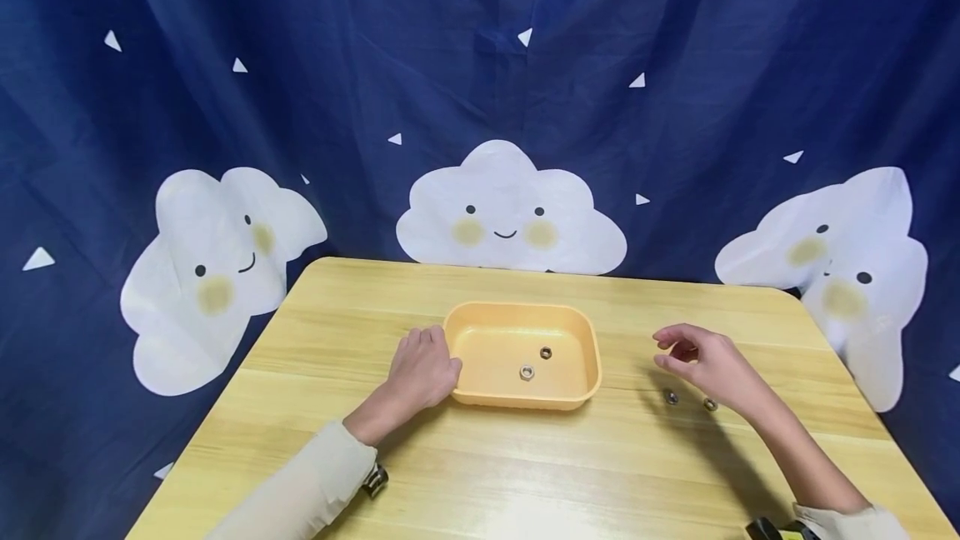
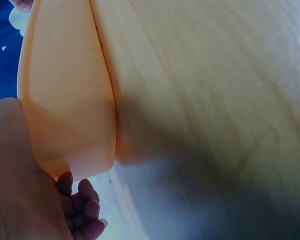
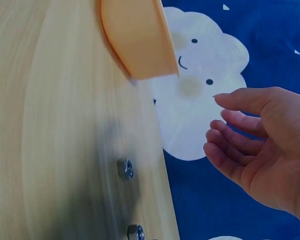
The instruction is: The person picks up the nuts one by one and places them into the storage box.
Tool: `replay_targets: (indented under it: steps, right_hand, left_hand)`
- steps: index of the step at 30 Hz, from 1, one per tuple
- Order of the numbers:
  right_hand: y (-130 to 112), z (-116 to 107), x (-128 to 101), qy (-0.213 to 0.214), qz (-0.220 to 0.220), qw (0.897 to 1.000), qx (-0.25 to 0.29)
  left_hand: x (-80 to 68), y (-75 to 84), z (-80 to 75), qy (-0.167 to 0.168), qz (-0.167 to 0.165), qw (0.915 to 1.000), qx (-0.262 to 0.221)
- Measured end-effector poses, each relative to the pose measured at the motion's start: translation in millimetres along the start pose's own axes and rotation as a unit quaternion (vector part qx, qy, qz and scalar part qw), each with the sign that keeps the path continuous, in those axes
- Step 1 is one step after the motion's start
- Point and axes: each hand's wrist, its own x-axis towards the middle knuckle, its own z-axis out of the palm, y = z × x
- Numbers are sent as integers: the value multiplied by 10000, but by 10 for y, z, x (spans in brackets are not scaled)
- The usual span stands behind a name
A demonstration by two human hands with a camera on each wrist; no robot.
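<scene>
My left hand [image 1: 423,369] grips the left end of a shallow yellow-orange plastic tray [image 1: 517,400], its thumb at the rim. In the left wrist view, the fingers [image 2: 85,212] curl by the tray's end wall. Two hex nuts lie inside the tray: a silver nut [image 1: 527,372] and a darker nut [image 1: 546,352]. Off to the right, my right hand [image 1: 708,361] hovers over the table with fingers loosely bent and nothing between them. Below it on the tabletop are two more metal nuts, one [image 3: 125,169] nearer the tray and another [image 3: 135,232] farther right.
The light wood-grain table [image 1: 337,307] stands against a dark blue curtain [image 1: 480,90] printed with white clouds and small triangles. A black band [image 1: 375,480] shows at the left wrist, and a dark device [image 1: 776,530] sits at the right wrist.
</scene>
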Motion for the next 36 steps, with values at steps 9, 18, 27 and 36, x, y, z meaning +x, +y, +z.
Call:
replay_targets:
  steps: [9,18,27,36]
  right_hand:
    - [95,30,-79,-197,209,9996,-3]
    - [185,79,-130,-438,246,9987,50]
    - [261,104,-163,-638,368,9973,-52]
    - [337,114,-211,-880,457,9950,94]
  left_hand:
    - [-4,-6,10,20,-20,10000,95]
    - [-14,2,-1,-13,-36,10000,85]
    - [3,-6,6,-36,-41,9999,109]
    - [-10,-8,-4,-35,-22,9999,153]
